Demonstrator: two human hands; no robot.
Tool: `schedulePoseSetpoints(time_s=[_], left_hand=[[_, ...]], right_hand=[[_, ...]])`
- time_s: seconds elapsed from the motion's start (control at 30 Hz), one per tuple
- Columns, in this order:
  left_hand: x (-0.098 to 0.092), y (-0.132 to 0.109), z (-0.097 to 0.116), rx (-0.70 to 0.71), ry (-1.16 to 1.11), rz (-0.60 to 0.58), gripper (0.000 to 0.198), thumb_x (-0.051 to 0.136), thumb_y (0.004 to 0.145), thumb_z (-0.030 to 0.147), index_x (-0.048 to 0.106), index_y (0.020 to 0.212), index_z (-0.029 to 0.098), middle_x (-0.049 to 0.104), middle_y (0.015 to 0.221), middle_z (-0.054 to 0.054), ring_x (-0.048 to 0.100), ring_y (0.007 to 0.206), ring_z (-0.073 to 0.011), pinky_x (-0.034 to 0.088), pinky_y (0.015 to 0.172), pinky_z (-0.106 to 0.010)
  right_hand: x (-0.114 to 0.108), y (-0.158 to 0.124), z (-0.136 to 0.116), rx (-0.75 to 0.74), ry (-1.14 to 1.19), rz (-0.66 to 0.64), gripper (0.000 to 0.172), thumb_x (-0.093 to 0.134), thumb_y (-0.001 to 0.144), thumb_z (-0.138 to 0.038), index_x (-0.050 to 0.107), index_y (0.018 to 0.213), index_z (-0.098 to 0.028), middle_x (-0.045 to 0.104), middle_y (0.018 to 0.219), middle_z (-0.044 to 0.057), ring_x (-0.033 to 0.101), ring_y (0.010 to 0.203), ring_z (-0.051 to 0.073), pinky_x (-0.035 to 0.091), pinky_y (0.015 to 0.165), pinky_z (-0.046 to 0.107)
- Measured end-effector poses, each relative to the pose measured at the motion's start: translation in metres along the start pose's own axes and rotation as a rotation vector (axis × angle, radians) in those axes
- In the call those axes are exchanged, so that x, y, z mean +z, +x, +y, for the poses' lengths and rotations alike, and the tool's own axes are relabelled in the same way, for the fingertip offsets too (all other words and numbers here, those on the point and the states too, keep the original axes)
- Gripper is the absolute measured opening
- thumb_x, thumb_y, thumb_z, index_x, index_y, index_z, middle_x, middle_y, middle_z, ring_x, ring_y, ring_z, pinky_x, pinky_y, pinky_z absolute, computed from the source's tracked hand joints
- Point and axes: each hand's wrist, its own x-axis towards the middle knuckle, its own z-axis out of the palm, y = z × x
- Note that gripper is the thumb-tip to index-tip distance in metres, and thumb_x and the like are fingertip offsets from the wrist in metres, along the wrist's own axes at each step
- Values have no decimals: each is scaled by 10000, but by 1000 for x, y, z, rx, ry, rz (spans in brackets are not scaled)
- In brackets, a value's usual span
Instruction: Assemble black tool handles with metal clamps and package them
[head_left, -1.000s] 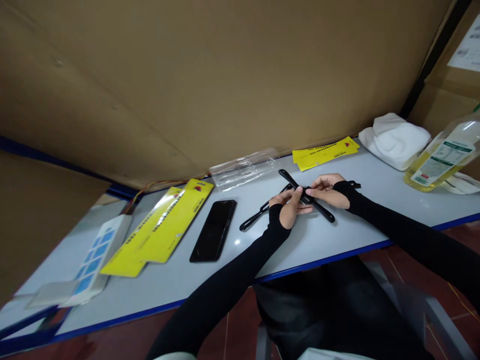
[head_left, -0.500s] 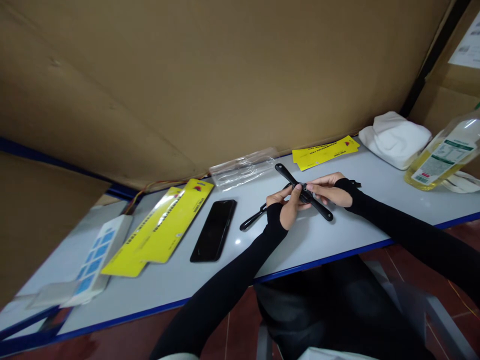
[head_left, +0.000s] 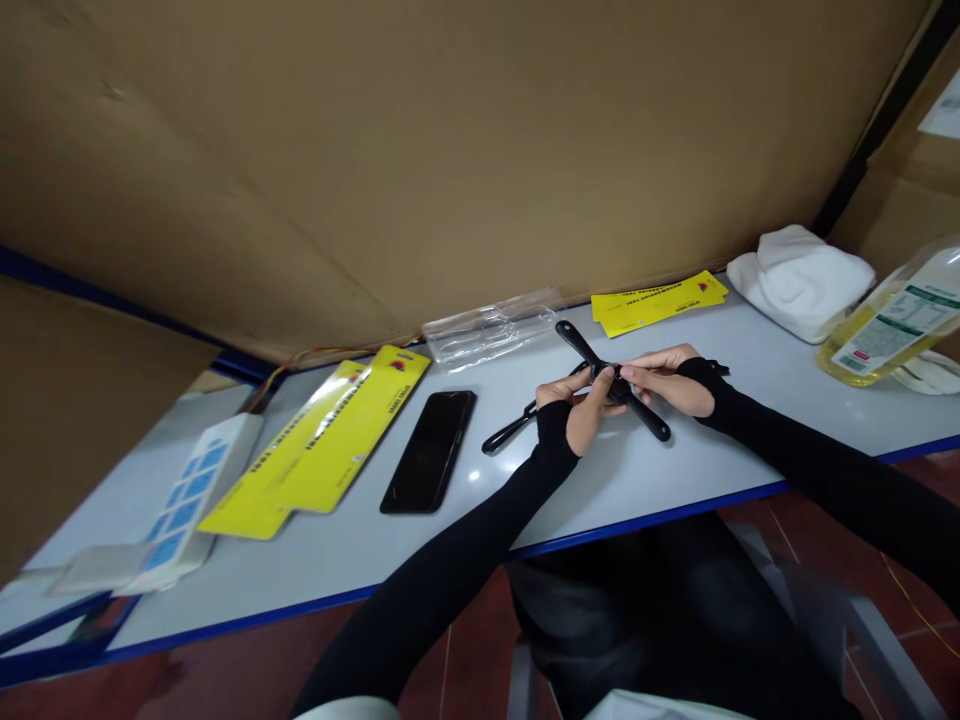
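Note:
Both my hands, in black sleeves, meet over the white table (head_left: pixel 675 470) at a black tool with two long crossed arms (head_left: pixel 576 342). My left hand (head_left: pixel 577 412) grips it at the crossing, thumb up against the joint. My right hand (head_left: pixel 664 378) pinches the same joint from the right with closed fingers. One arm of the tool points up-left, its other end (head_left: pixel 658 432) sticks out below my right hand. A second arm (head_left: pixel 504 438) reaches down-left, its tip on the table.
A black phone (head_left: pixel 429 450) lies left of my hands. Yellow cards (head_left: pixel 330 450) and a blue-and-white pack (head_left: pixel 187 490) sit farther left. Clear plastic trays (head_left: pixel 487 328), more yellow cards (head_left: pixel 656 298), a white cloth (head_left: pixel 802 280) and an oil bottle (head_left: pixel 892 325) line the back. A cardboard wall (head_left: pixel 450 150) rises behind.
The tool and both hands stay in nearly the same place; the fingers have shifted slightly at the joint. The view has drifted a little.

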Motion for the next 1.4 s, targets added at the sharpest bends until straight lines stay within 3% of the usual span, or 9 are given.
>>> schedulePoseSetpoints(time_s=[0.4,0.63,0.83,1.0,1.13,1.4], left_hand=[[-3,6,-5,-20,-32,-13,520,935,682,533,846,938,89,815,863,-112,787,734,-246,704,676,-380],[-4,4,0,0,-42,-15,522,919,709,530,848,970,83,813,834,-108,776,697,-228,706,677,-382],[-2,3,1,-8,-54,14,517,932,690,527,846,949,87,804,822,-93,767,680,-221,708,693,-393],[-1,3,0,-1,-71,-4,507,942,679,514,844,959,103,799,830,-84,780,741,-235,709,721,-409],[-1,3,2,-23,-86,-4,487,951,670,480,836,951,99,807,858,-100,794,784,-261,707,759,-436],[0,4,0,-43,-68,35,501,949,653,513,826,883,85,788,757,-97,768,665,-236,703,679,-400]], right_hand=[[3,-4,-8,-76,-29,-23,505,854,745,-575,844,984,-130,653,715,-3,552,554,91,524,597,302],[5,-6,-10,-30,32,46,587,908,681,-567,840,1033,-102,712,707,18,576,570,94,569,625,302],[10,-7,-13,40,65,127,551,990,575,-495,851,967,-134,820,901,105,700,688,147,606,626,287],[10,-5,-10,58,49,170,485,1003,555,-442,844,896,-135,804,798,83,632,584,109,567,575,268],[8,-4,-11,81,56,169,505,990,550,-459,842,902,-129,796,793,80,656,622,124,576,598,275],[11,-5,-15,88,63,160,512,1014,505,-451,837,862,-129,764,712,48,586,553,97,560,590,281]])
